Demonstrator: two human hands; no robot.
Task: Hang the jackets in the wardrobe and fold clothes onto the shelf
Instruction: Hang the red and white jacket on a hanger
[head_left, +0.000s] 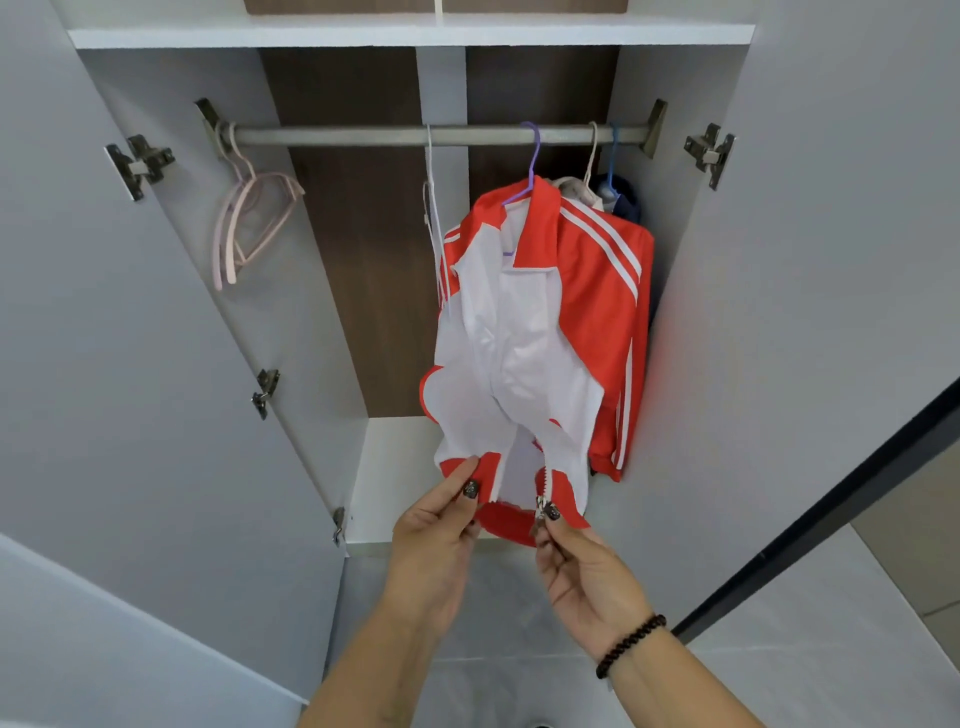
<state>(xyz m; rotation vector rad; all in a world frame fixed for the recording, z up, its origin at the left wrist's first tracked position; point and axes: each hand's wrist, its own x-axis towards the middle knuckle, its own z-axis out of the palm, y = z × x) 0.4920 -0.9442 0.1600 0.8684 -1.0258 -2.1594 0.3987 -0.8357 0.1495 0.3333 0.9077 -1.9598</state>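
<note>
Head view: a person stands at an open wardrobe (779, 260), both hands raised to the hem of a red-and-white jacket (545, 322) that already hangs from a purple hanger (532, 161) on the rail (363, 136). The left hand (441, 535) pinches the left hem edge between thumb and fingers; the right hand (582, 566) pinches the zipper pull (542, 506) at the right edge — seemingly about to join the two halves. Behind the jacket hang at least two more garments (a pale one and a dark blue one, mostly hidden). Empty pink hangers (244, 228) sit at the rail's left end, a white hanger (434, 218) mid-rail. Hanging looks well along; no folded clothes are visible on the shelf (410, 36) above — that part appears still to come.
</note>
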